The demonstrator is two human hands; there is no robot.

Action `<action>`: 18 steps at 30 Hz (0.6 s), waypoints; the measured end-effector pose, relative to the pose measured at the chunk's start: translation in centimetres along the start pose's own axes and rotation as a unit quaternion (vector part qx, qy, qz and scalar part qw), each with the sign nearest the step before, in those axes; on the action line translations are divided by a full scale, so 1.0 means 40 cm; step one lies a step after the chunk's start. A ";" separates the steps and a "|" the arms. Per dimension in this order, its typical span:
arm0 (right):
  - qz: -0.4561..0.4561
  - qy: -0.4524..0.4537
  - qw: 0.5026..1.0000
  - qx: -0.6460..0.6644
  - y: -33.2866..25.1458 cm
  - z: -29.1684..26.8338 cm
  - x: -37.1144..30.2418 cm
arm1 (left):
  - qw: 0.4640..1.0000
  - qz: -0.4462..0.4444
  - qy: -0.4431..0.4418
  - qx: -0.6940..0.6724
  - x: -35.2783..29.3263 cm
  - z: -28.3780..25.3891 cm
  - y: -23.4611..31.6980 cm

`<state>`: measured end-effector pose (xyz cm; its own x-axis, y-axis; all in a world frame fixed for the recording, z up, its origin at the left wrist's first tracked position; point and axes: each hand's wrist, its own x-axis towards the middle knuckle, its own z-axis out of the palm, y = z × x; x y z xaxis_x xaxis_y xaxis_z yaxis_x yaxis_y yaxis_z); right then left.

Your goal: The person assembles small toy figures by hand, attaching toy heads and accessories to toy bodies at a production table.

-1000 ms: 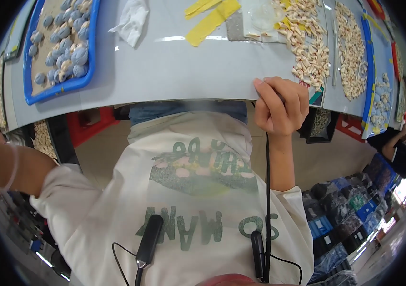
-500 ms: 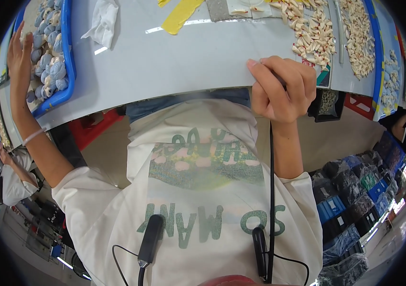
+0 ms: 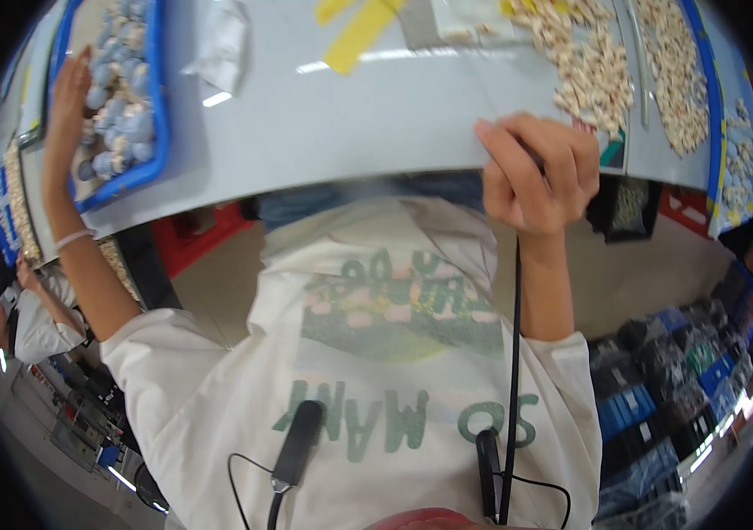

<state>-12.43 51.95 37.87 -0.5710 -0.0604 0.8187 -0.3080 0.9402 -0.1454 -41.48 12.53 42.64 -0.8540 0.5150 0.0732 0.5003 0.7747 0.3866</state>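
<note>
My left hand (image 3: pixel 71 93) lies at the left side of a blue-rimmed tray (image 3: pixel 157 124), its fingers stretched out beside several pale blue and cream rounded pieces (image 3: pixel 124 115). It grips none of them that I can see. Above the table's front edge is my right hand (image 3: pixel 542 172), with fingers curled in and the thumb toward the index finger. A dark spot shows between those fingers; what they hold, if anything, is hidden. Small cream wedge-shaped pieces (image 3: pixel 593 75) lie in a heap just beyond this hand.
A crumpled white tissue (image 3: pixel 222 49) and yellow tape strips (image 3: pixel 359 40) lie on the grey table (image 3: pixel 332 124). More cream pieces (image 3: pixel 672 71) are at the right, past a thin rod (image 3: pixel 639 79). A dark bin (image 3: pixel 625 212) and red crates (image 3: pixel 195 238) stand below the edge. Someone works at far left.
The whole view has shifted, so the table and tray appear farther right, and the picture is blurrier. Both hands keep nearly the same places over the table and the same poses.
</note>
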 end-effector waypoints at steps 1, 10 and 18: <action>0.010 -0.019 1.000 -0.002 -0.002 0.000 -0.001 | 1.000 -0.013 0.002 -0.018 -0.012 0.012 0.033; 0.011 -0.042 0.999 -0.003 -0.012 -0.014 0.001 | 0.984 -0.132 -0.106 -0.056 -0.130 -0.061 0.263; 0.008 -0.039 0.999 -0.013 -0.021 -0.007 0.016 | 0.984 0.139 0.068 -0.092 0.086 -0.002 0.212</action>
<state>-12.32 51.24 38.68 -0.6331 -0.0702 0.7709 -0.2788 0.9497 -0.1424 -40.18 20.84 46.24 -0.7051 0.6338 0.3181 0.6939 0.5243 0.4935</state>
